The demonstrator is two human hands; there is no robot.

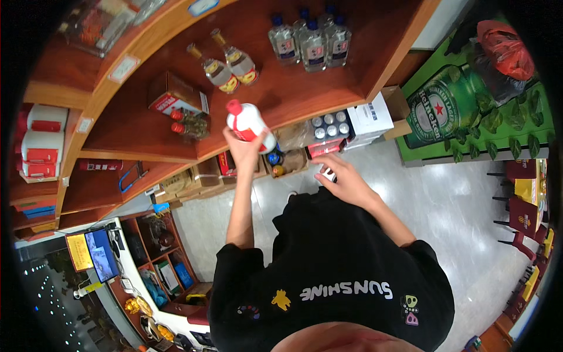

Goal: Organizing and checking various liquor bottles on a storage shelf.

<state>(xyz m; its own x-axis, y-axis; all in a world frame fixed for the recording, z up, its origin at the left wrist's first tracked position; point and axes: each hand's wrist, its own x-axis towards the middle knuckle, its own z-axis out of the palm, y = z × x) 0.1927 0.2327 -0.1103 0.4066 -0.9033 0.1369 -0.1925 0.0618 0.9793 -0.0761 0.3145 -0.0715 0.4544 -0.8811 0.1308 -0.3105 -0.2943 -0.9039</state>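
Note:
My left hand (243,152) grips a white bottle (251,118) with a red cap and a red label, held tilted in front of the edge of a wooden shelf (290,94). My right hand (345,182) hangs over the floor just below the shelf, its fingers curved and apart. A small white and dark patch shows between its thumb and fingers; what it is cannot be told. Behind the bottle on the shelf stand two clear glass bottles (228,72) with yellow and red labels. Two small red-capped bottles (191,123) stand by a carton (173,97) to the left.
Several clear blue-capped bottles (314,46) occupy the shelf's right part. Below it are a pack of cans (330,125), white boxes (371,116) and cardboard boxes (204,178). More white bottles (42,141) fill a left compartment. A green beer display (440,105) stands right; chairs (523,215) line the far right.

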